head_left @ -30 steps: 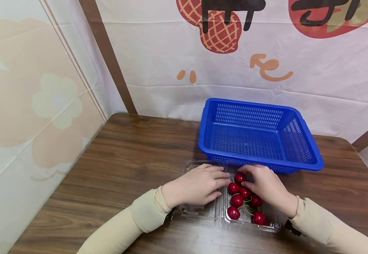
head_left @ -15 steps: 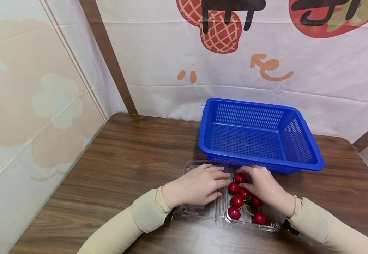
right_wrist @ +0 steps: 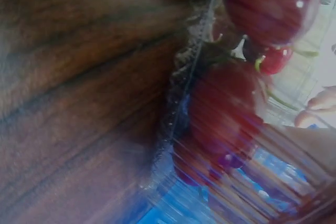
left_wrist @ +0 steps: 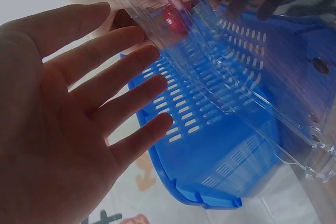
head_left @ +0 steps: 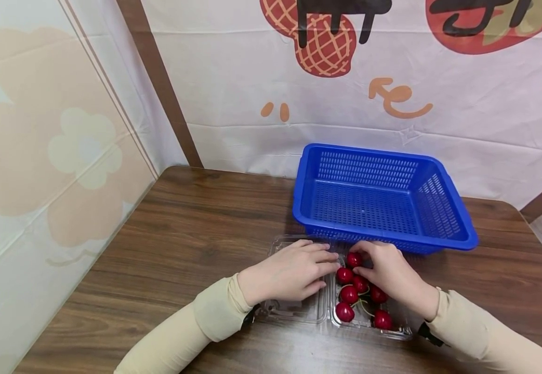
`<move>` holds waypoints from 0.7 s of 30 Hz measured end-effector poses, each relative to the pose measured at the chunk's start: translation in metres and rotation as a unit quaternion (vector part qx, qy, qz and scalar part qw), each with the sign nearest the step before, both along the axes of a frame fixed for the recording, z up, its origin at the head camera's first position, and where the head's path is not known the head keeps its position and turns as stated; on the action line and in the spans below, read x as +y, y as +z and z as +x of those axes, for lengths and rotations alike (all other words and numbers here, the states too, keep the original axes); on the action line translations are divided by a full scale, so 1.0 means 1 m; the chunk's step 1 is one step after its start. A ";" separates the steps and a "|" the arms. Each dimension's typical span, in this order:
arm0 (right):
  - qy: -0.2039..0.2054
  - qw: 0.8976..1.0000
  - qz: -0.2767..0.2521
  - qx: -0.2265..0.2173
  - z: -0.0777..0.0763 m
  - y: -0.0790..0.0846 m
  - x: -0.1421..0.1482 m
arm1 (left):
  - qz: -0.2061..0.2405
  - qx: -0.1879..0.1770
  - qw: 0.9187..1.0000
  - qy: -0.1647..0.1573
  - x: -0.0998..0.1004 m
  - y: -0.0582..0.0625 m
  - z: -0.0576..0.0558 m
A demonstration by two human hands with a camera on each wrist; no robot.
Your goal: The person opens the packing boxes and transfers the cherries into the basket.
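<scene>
My right hand (head_left: 392, 267) reaches over the right half of a clear plastic clamshell box (head_left: 394, 334). Its thumb and index finger pinch a glossy red cherry (head_left: 354, 259) at the far end. Several more cherries (head_left: 345, 311), some with green stems, lie nearer in that half. In the right wrist view, large cherries (right_wrist: 226, 103) show through the clear wall, and the right fingers are mostly hidden. My left hand (head_left: 294, 272) lies palm down over the box's other half, fingers spread and straight toward the cherries. The left wrist view shows its open palm (left_wrist: 63, 119) beside the clear plastic.
A blue perforated basket (head_left: 301, 208) stands just behind the box, close to the back edge of the wooden table (head_left: 196, 234). A white printed cloth (head_left: 233, 78) hangs behind the table. Bare wood stretches to the left of the hands.
The right hand shifts slightly left and then back right at the far end of the box, the cherry at its fingertips moving a little with it. The left hand stays in place.
</scene>
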State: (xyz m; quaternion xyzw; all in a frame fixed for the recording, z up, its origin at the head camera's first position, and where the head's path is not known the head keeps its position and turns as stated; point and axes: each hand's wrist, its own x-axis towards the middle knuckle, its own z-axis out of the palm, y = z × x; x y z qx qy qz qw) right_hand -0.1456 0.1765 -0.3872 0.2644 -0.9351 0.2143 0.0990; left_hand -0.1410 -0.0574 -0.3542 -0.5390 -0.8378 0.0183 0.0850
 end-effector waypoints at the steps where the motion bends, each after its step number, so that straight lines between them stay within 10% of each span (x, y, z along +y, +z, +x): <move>1: 0.000 1.000 -0.003 -0.001 0.001 0.001 0.000 | 0.001 0.000 1.000 0.000 0.000 0.000 0.000; 21: 0.003 0.998 -0.010 0.057 0.023 0.032 -0.003 | -0.004 -0.019 1.000 0.012 -0.001 0.001 0.000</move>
